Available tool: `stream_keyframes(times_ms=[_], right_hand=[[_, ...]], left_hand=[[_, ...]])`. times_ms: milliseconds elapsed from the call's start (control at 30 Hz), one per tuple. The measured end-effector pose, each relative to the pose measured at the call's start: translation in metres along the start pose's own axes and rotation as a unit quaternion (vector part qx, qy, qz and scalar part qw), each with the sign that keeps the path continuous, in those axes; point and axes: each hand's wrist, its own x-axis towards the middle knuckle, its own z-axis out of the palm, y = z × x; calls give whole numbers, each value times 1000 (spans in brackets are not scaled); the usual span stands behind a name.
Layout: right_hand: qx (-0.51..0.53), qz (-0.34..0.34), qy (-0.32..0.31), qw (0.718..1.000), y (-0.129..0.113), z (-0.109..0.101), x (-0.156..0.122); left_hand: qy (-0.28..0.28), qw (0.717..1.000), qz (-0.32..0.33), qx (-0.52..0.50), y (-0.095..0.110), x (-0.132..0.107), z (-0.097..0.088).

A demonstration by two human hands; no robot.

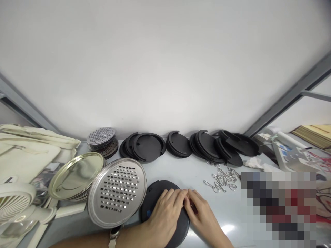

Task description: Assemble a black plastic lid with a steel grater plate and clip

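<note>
A black round disc (155, 195) lies flat on the pale table (181, 168) right in front of me. My left hand (167, 215) lies on top of it, fingers together and bent over its right edge, holding it down. My right hand (203, 215) comes in from the right; its fingertips are pinched together against the left fingertips at the disc's rim. Whatever they pinch is hidden. A watch (113, 237) is on my left wrist.
A perforated steel disc (116, 193) leans beside the black disc, with stacked gold tin lids (76, 175) to its left. Along the wall sit small perforated discs (102, 139) and several black notched discs (146, 146). Loose metal clips (222, 179) lie to the right. A white fan (15, 203) is at far left.
</note>
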Motion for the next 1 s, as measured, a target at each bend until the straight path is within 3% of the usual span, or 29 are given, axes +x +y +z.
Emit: stream_keyframes(times_ms=[667,1000], right_hand=[[11,13,2,1000,4,3,-2],[21,39,11,999,3,0,0]], left_hand=[[6,1000,8,27,-1,-1,1],[22,999,-23,-3,-1,-3,0]])
